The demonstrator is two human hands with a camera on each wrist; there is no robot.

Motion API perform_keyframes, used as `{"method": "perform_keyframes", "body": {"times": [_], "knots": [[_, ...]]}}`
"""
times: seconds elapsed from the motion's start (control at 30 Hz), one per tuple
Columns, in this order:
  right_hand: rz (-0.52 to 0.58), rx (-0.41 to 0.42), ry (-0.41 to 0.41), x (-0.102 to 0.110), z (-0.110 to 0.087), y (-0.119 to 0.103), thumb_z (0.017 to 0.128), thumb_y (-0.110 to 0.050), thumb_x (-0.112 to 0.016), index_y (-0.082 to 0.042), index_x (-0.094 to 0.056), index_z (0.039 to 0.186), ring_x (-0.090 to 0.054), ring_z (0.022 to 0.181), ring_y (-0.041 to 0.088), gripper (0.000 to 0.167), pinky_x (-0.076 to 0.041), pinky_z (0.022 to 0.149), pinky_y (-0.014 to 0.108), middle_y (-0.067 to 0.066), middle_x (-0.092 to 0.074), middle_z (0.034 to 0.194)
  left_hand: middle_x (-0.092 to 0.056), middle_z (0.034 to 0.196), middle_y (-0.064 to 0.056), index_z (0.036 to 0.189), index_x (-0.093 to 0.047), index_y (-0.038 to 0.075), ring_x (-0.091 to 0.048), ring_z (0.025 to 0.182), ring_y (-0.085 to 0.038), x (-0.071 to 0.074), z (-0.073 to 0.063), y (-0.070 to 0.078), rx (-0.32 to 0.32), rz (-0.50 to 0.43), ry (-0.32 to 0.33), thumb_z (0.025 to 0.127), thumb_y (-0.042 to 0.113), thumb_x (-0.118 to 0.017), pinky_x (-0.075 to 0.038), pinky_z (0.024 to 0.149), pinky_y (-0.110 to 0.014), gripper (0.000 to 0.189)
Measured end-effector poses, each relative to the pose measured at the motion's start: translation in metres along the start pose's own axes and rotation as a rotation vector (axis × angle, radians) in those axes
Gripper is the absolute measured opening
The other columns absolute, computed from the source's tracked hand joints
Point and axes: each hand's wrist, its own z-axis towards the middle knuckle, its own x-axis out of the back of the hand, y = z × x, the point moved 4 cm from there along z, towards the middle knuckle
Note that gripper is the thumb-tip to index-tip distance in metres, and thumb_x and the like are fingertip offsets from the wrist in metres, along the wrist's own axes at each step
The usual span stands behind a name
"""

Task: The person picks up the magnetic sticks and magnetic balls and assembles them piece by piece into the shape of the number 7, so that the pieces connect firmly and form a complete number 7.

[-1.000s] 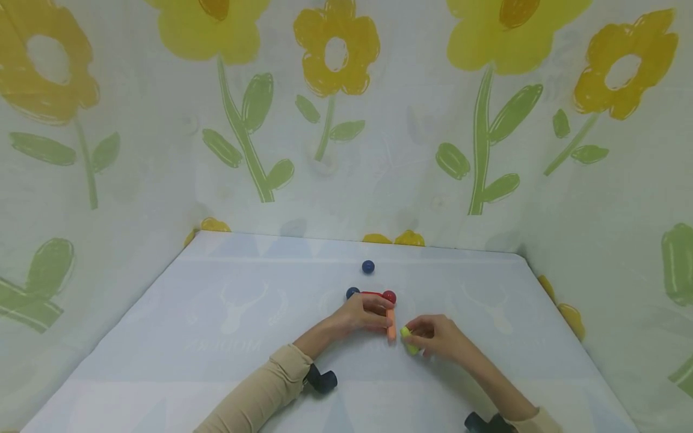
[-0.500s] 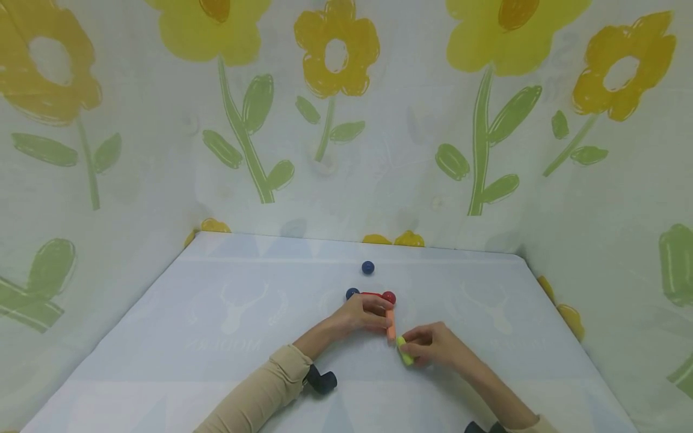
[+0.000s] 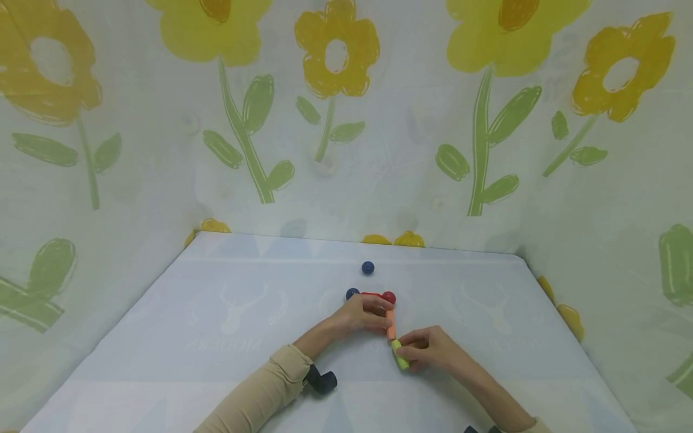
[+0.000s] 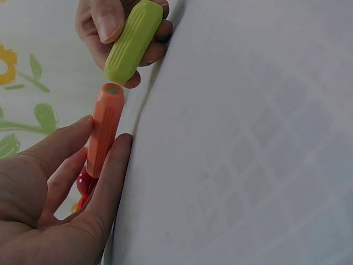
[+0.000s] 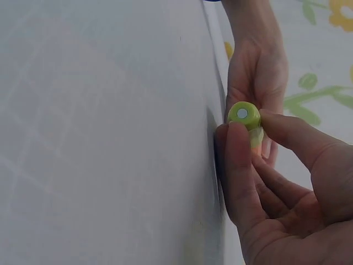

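Note:
My left hand (image 3: pixel 357 317) pinches an orange magnetic rod (image 4: pixel 105 130) between thumb and fingers. The rod's far end sits by a red ball (image 3: pixel 388 297), joined in line with a red rod (image 3: pixel 371 294) and a dark blue ball (image 3: pixel 352 293). Thumb and fingers of my right hand (image 3: pixel 433 349) grip a yellow-green magnetic rod (image 4: pixel 134 43), tilted slightly from the orange one. The near end of the orange rod and the tip of the yellow-green rod lie end to end; whether they touch I cannot tell. A round silvery disc shows in the yellow-green rod's outer end in the right wrist view.
Farther back on the white table (image 3: pixel 243 355) lies a single blue ball (image 3: pixel 368 267). Flower-printed cloth walls (image 3: pixel 390 150) rise behind the table and on both sides. A black wrist device (image 3: pixel 322 381) hangs under the left forearm.
My right hand has carried the yellow-green rod left and toward me, bringing its tip to the orange rod's near end. The left hand and the joined pieces have stayed put.

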Motion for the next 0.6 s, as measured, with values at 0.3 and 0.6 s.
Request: {"method": "perform_keyframes", "body": {"times": [0.3, 0.6], "knots": [[0.012, 0.006, -0.012, -0.0023, -0.0022, -0.0031, 0.084, -0.034, -0.077, 0.003, -0.069, 0.115, -0.072, 0.075, 0.016, 0.048, -0.060, 0.070, 0.032, 0.010, -0.076, 0.097, -0.072, 0.108, -0.006, 0.113, -0.072, 0.014, -0.064, 0.096, -0.013, 0.0002, 0.0002, -0.0002, 0.009, -0.009, 0.002, 0.083, 0.015, -0.078, -0.054, 0.082, -0.024, 0.030], [0.027, -0.016, 0.007, 0.0007, -0.0043, 0.0009, 0.087, -0.029, -0.074, 0.002, -0.065, 0.121, -0.069, 0.076, 0.017, 0.046, -0.060, 0.071, 0.034, 0.006, -0.072, 0.093, -0.072, 0.107, -0.006, 0.112, -0.072, 0.014, -0.064, 0.095, -0.013, -0.0001, -0.0007, -0.0003, 0.008, -0.008, 0.004, 0.083, 0.015, -0.079, -0.054, 0.081, -0.023, 0.031]]}}
